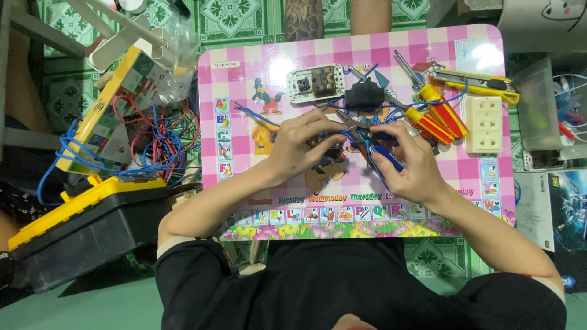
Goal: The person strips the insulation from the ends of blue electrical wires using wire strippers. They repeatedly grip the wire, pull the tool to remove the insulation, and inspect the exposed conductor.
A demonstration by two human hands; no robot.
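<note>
While both hands meet at the centre of the frame, a blue wire [342, 129] is pinched between them over the pink checked table [244, 79].

Left hand [304, 145] has its fingers curled together on the wire and on a small dark part that is too hidden to identify; right hand [408, 160] closes its fingers on blue-handled pliers [382, 153], whose tip meets the wire between the two hands. Just above them lies a black block [364, 95] with blue leads, and beside it, toward the upper middle, a white switch module [316, 82]. To the right lie red-and-yellow screwdrivers [435, 116], a yellow utility knife [480, 82] and a cream triple socket [483, 124]. At the left of the frame sit a tangle of red and blue wires [160, 143] and a yellow-and-black toolbox [79, 229].
</note>
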